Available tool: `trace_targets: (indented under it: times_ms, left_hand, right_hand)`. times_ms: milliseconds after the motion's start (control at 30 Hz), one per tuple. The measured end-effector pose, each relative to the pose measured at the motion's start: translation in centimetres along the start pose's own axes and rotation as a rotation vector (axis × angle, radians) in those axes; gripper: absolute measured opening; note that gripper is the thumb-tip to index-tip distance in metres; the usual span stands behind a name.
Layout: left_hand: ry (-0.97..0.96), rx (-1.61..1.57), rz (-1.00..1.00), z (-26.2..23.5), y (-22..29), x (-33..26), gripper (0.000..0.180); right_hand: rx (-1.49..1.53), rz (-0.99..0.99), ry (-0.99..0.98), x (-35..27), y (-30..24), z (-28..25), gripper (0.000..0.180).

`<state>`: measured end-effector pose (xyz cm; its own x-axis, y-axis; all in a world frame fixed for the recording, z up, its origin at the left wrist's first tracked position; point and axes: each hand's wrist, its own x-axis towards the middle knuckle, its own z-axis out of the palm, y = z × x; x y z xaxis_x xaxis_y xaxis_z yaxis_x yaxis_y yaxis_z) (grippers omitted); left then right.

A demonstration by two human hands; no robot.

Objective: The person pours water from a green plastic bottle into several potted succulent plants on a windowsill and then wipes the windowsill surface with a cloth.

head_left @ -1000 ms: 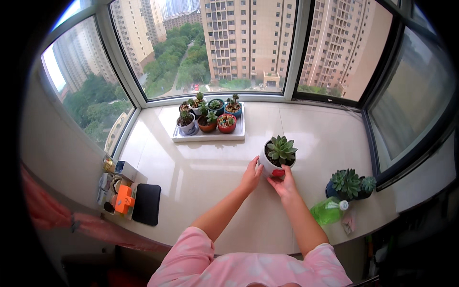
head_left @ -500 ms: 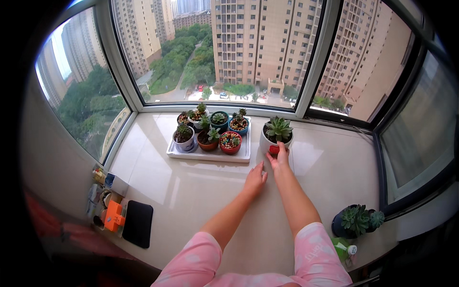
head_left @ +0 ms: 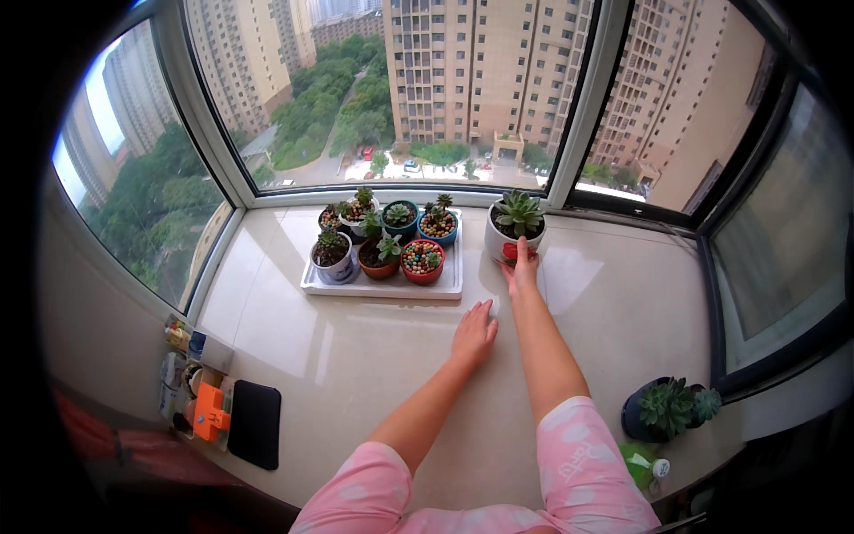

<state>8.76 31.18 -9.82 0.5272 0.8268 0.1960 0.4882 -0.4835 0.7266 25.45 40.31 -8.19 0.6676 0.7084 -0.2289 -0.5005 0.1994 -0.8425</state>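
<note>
A white round pot with a red patch on its front holds a green succulent and stands right of the tray. My right hand is against the pot's near side, thumb on its front and fingers low beside it; part of the grip is hidden. My left hand holds nothing, its fingers stretched out just over or on the pale sill; contact is unclear. To its upper left is a white tray with several small potted succulents, among them a red pot topped with coloured pebbles.
Windows edge the sill at the back and sides. A black flat case and an orange box lie at the left among small items. At the right edge are a dark pot of succulents and a green bottle.
The white pot and my right hand have shifted slightly away, toward the window. My left hand stays near the same spot, and the whole view has tilted a little.
</note>
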Motion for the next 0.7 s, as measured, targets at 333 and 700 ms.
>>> trace_targets:
  times_ms: [333,700]
  left_hand:
    - [-0.039,-0.408,-0.100,-0.3,-0.3,-0.6,0.036]
    - [-0.497,-0.946,-0.221,-0.6,9.7,-17.5,0.040]
  right_hand:
    - [-0.453,0.048,-0.149,-17.3,-1.5,-1.9,0.080]
    - [-0.373,0.098,-0.216,-38.7,-9.2,-15.0,0.050]
